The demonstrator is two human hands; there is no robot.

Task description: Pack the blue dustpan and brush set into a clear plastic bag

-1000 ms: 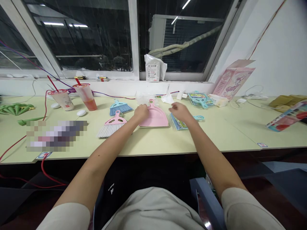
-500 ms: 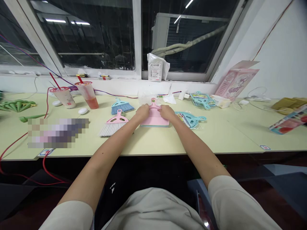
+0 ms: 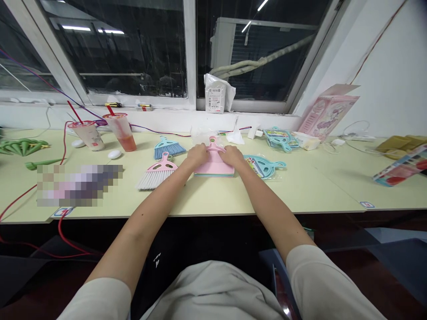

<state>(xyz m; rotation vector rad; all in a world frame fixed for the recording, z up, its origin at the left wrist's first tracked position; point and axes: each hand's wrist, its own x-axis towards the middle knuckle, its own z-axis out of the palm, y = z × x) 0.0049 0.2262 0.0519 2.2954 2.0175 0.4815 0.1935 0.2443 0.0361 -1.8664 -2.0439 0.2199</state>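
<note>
A pink dustpan (image 3: 214, 167) lies on the pale green table (image 3: 233, 195), on top of a blue one whose edge shows beneath. My left hand (image 3: 197, 155) grips its left rear corner, and my right hand (image 3: 232, 155) grips its right rear corner, both beside the handle. A pink hand brush (image 3: 156, 174) lies to the left of my left forearm. Behind it lies a blue hand brush (image 3: 167, 148). A bagged blue dustpan set (image 3: 265, 165) rests just right of my right hand.
Two drink cups with red straws (image 3: 103, 131) stand at back left near red cables (image 3: 20, 200). More blue packaged sets (image 3: 279, 138) and a pink box (image 3: 327, 113) sit at back right. A white bag (image 3: 216, 95) is on the window sill.
My right hand let go of the bagged blue set and moved left onto the pink dustpan. The left hand stayed on the dustpan.
</note>
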